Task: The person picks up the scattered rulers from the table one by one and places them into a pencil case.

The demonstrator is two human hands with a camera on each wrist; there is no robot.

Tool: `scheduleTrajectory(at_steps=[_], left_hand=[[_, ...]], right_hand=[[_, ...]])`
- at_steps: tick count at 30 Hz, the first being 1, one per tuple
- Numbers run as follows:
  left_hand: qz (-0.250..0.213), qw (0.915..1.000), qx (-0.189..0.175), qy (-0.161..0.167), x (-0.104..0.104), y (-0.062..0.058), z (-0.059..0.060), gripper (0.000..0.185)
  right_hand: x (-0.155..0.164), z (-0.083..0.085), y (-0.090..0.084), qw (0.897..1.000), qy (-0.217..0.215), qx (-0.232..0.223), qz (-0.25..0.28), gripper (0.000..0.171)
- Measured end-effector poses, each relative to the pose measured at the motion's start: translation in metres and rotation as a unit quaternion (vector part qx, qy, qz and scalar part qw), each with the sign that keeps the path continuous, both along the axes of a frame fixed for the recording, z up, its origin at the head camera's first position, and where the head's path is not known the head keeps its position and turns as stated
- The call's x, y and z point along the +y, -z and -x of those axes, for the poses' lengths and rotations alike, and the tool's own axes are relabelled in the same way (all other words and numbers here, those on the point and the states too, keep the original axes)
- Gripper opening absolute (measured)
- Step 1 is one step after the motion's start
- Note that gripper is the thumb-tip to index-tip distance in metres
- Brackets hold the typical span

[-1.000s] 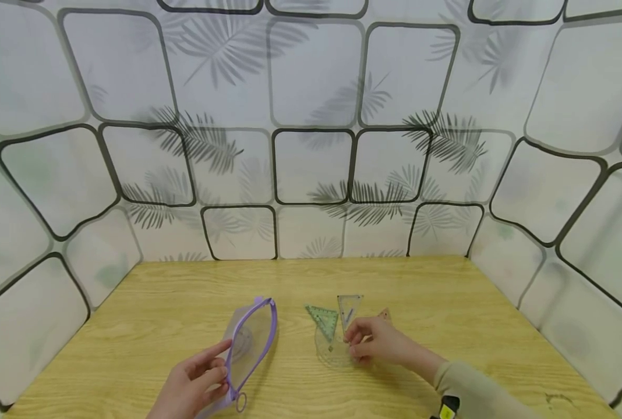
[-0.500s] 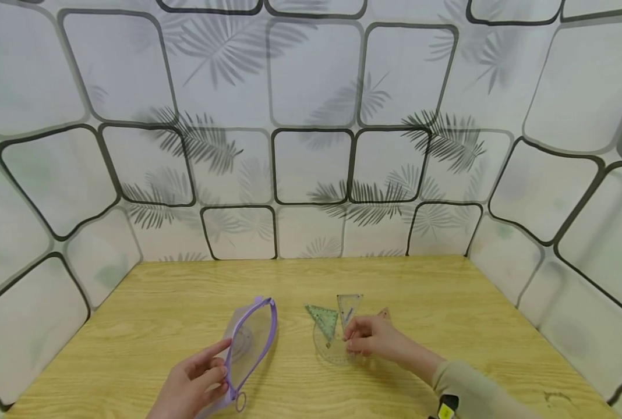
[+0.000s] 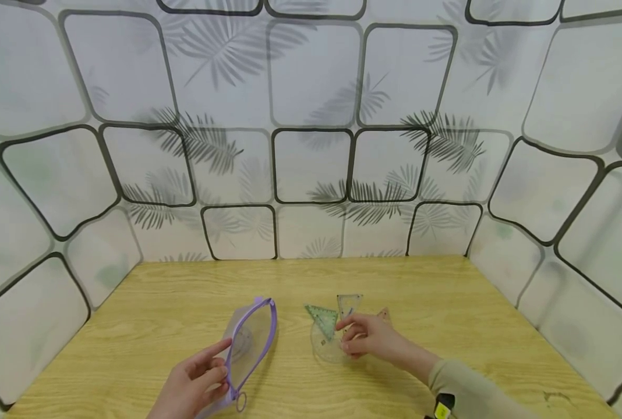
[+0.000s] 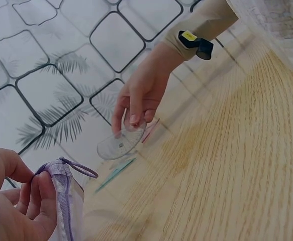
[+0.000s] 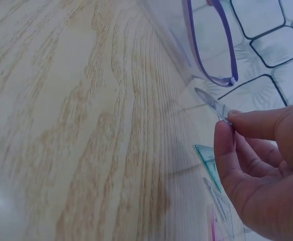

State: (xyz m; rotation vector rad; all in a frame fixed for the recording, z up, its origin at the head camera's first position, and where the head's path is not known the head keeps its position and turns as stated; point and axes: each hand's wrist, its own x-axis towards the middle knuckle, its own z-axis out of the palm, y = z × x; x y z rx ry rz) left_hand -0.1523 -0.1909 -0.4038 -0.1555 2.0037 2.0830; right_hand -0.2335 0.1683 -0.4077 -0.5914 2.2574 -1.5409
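While the left hand (image 3: 193, 384) held the purple-edged clear pouch (image 3: 250, 340) open on the desk (image 3: 447, 302), the right hand (image 3: 371, 340) had pinched the clear round protractor (image 3: 328, 347) in its fingers and tipped its edge upward, apparently ready to carry toward the pouch

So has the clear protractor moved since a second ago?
Yes. The right hand pinches the protractor and has lifted it, shifting it left over the green triangle, which stayed put on the table.
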Motion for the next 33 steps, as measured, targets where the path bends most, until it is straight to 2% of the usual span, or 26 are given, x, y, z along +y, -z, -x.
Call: scheduleTrajectory(at_steps=[9, 17, 26, 33], left_hand=[[-0.002, 1.0, 0.0, 0.002, 0.0009, -0.0003, 0.0016, 0.062], [0.006, 0.9998, -0.006, -0.017, 0.0033, 0.0001, 0.0011, 0.065], [-0.001, 1.0, -0.007, 0.0, 0.0019, -0.0001, 0.0018, 0.066], [-0.002, 1.0, -0.003, -0.001, 0.0026, -0.0022, 0.0016, 0.067]], right_hand=[[-0.0041, 0.0003, 0.0011, 1.0, -0.002, -0.011, 0.018, 0.042], [-0.0016, 0.0006, 0.0067, 0.999, 0.003, -0.023, 0.03, 0.043], [-0.0042, -0.0019, 0.0045, 0.999, -0.004, -0.028, 0.041, 0.043], [-0.0075, 0.0008, 0.0037, 0.999, 0.0, -0.02, 0.032, 0.04]])
